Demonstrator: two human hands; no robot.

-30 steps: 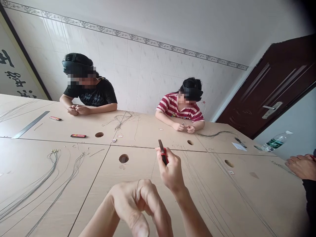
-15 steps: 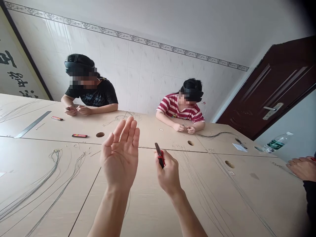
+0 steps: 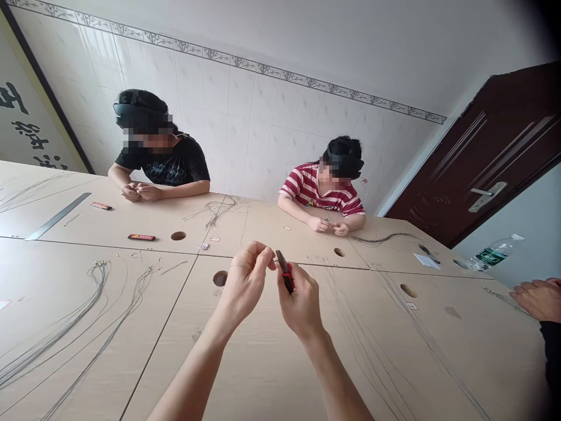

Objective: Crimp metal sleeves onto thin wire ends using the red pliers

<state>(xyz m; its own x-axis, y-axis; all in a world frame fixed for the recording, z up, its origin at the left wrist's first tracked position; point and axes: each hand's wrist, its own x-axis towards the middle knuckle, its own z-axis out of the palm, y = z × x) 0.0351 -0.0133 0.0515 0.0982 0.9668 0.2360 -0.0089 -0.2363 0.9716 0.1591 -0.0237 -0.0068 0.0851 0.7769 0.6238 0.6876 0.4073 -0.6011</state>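
My right hand [image 3: 302,298] is closed around a pair of small pliers [image 3: 284,272] with red and black handles, their dark jaws pointing up and away. Close beside the jaws, my left hand [image 3: 249,275] is pinched, thumb against fingers. Whatever sits between those fingertips is too small to name. Both hands are above the middle of the table. Several thin grey cords [image 3: 94,301] with small metal ends lie to the left, and more fine cords [image 3: 350,327] stretch along the right.
Across the wooden table [image 3: 245,374] sit two people, their hands at small work. A person's hand [image 3: 537,298] shows at the right edge. A metal ruler [image 3: 59,216], a red-and-black box cutter [image 3: 141,237], a water bottle [image 3: 497,252] and cable holes [image 3: 220,278] are around.
My left hand was spread flat, palm showing; it has lowered, turned inward and closed into a pinch beside the pliers. My right hand keeps its hold on the pliers, nearly unmoved.
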